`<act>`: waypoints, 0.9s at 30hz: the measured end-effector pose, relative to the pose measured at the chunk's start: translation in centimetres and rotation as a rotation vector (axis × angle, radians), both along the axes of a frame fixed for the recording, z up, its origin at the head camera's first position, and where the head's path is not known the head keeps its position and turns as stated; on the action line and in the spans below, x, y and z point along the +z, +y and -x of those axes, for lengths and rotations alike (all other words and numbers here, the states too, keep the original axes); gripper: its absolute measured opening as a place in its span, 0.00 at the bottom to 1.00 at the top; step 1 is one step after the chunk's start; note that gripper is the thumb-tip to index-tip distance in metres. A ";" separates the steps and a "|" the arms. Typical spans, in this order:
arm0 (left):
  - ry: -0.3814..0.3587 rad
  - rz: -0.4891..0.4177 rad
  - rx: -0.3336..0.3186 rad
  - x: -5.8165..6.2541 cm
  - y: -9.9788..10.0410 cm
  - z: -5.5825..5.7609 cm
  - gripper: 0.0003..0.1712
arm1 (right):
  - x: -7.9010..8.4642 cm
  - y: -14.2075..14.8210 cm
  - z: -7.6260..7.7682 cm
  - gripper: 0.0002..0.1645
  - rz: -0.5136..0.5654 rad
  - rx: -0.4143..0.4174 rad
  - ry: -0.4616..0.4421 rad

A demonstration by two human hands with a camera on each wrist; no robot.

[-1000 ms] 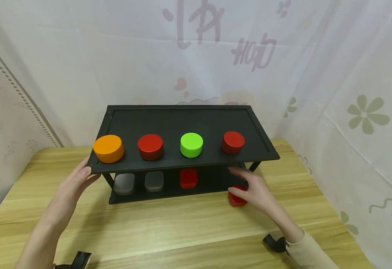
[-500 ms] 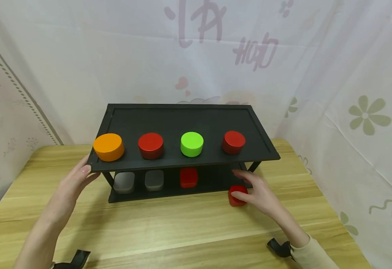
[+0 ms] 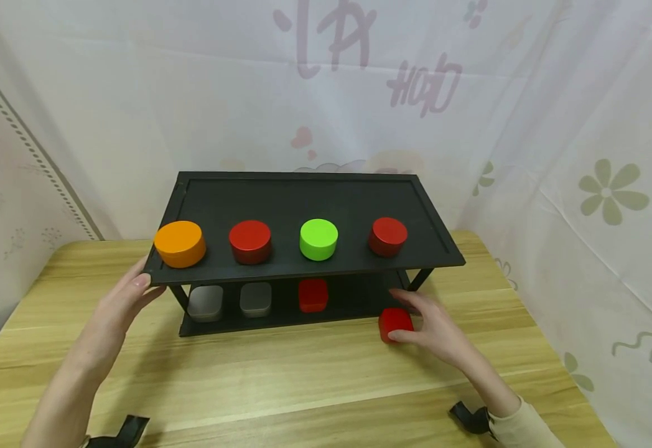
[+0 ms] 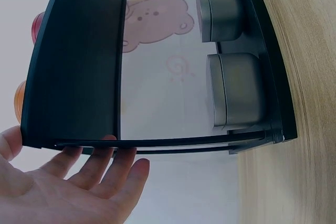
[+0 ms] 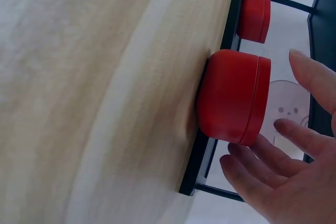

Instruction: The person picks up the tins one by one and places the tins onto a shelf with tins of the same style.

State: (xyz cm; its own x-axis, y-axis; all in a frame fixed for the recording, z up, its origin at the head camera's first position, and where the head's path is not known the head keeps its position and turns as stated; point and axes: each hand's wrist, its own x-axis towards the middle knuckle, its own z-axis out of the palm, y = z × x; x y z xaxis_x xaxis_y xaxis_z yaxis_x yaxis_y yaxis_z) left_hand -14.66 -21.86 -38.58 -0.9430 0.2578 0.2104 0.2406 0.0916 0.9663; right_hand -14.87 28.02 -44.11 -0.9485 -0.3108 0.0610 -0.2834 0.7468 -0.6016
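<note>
My left hand (image 3: 116,311) holds the left end of the black two-tier rack (image 3: 315,193). In the left wrist view its thumb lies at the upper tier's corner, and the fingers touch the end bar. At the lower tier's right front edge stands a red tin (image 3: 394,322) with rounded corners and a lid, seen large in the right wrist view. My right hand (image 3: 435,326) is around the right side of that tin, fingers spread and loosely bent; the right wrist view shows no firm grip. Whether a fingertip touches the tin I cannot tell.
On the upper tier stand an orange tin (image 3: 179,244), a red round tin (image 3: 250,242), a green tin (image 3: 318,239) and another red round tin (image 3: 387,237). Two grey tins (image 3: 205,303) and a red square tin (image 3: 313,295) sit below. A patterned cloth (image 3: 219,93) hangs behind the wooden table (image 3: 275,386).
My right hand has shifted slightly right and toward me, its thumb sliding across the front red tin, which now shows more. My left hand stays at the rack's corner.
</note>
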 end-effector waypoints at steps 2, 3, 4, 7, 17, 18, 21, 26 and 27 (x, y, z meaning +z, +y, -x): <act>-0.002 -0.003 -0.002 0.0 0.0 0.0 0.26 | -0.2 0.1 0.0 0.47 -0.001 0.008 -0.010; -0.002 -0.003 -0.002 0.0 0.0 0.0 0.26 | -0.2 0.1 -0.1 0.47 -0.002 0.009 -0.015; -0.001 -0.003 -0.002 0.0 0.0 0.0 0.26 | -0.2 0.1 -0.1 0.47 -0.003 0.008 -0.018; 0.002 -0.002 0.000 0.1 0.0 0.0 0.26 | -0.5 0.2 -0.2 0.47 -0.012 0.000 -0.026; -0.007 -0.011 -0.004 0.0 0.1 -0.1 0.27 | -1.3 0.5 -0.5 0.45 -0.011 -0.019 -0.025; -0.006 -0.010 -0.004 0.1 0.1 -0.1 0.27 | -1.4 0.5 -0.5 0.45 -0.004 -0.021 -0.028; -0.007 -0.011 -0.006 0.2 0.0 -0.1 0.27 | -1.5 0.5 -0.5 0.44 0.022 -0.026 -0.038; -0.013 -0.003 0.001 0.1 0.0 -0.1 0.26 | -1.6 0.6 -0.5 0.42 0.026 -0.030 -0.040; -0.012 -0.003 0.002 0.1 0.0 -0.1 0.26 | -1.6 0.6 -0.5 0.42 0.023 -0.030 -0.040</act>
